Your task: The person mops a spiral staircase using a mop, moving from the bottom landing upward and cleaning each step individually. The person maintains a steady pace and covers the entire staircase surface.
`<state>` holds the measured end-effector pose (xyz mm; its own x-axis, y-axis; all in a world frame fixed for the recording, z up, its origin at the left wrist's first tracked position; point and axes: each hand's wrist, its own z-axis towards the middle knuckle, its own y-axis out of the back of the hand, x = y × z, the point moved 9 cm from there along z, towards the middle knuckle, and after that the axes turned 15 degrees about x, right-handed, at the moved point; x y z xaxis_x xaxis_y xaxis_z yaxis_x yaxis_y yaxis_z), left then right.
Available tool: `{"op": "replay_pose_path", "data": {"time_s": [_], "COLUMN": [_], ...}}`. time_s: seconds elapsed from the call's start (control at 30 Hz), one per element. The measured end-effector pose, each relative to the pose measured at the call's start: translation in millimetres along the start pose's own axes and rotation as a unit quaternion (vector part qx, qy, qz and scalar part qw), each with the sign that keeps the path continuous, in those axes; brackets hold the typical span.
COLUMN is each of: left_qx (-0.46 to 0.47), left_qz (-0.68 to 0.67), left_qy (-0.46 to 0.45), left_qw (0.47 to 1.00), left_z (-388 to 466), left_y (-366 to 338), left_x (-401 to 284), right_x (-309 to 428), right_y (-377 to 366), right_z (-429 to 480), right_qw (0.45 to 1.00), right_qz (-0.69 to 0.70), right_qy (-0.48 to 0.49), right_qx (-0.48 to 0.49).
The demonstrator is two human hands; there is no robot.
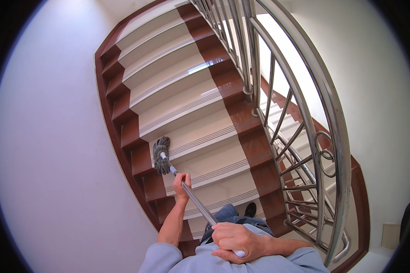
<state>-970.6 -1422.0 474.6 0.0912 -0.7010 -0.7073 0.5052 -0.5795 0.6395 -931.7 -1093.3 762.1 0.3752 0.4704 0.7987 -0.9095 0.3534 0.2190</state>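
A mop with a grey string head [162,157] rests across a cream stair tread [191,140] near its left end, with strands hanging at the step's edge. Its metal handle [199,203] slants back toward my body. Low on the handle, just above the white collar, my left hand [182,184] is wrapped around it. My right hand [237,240] grips the upper end close to my torso, and the white end cap shows below the fingers.
Polished stairs with grooved edges and dark red side bands [259,146] rise ahead. A stainless steel railing [309,126] curves along the right, with a lower flight [287,119] behind it. A white wall [54,136] bounds the left. My dark shoe [250,209] stands on a lower step.
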Motion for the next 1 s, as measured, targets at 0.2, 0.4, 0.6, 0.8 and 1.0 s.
{"op": "replay_pose_path", "data": {"time_s": [0.2,0.4,0.6,0.8,1.0], "left_qx": [-0.013,-0.029,-0.057,-0.094,-0.12], "left_qz": [-0.01,-0.01,-0.018,-0.042,-0.073], "left_qy": [0.002,-0.01,0.004,0.021,-0.007], "left_qw": [1.0,0.999,0.998,0.994,0.99], "left_z": [-1.5,-2.0,8.9,24.3,49.8], "left_y": [0.6,4.0,10.1,16.6,25.9], "left_x": [2.8,-1.9,-9.9,-12.1,-21.8], "right_x": [-1.1,-1.6,2.1,5.8,0.1], "right_y": [-4.8,-5.4,10.1,29.8,53.6], "right_z": [0.7,3.2,25.0,65.6,110.8], "right_qw": [0.999,0.999,0.999,0.998,0.996], "right_qz": [-0.002,-0.003,-0.019,-0.001,0.026], "right_qy": [-0.035,-0.034,-0.014,0.027,0.048], "right_qx": [0.018,0.024,0.041,0.051,0.076]}}
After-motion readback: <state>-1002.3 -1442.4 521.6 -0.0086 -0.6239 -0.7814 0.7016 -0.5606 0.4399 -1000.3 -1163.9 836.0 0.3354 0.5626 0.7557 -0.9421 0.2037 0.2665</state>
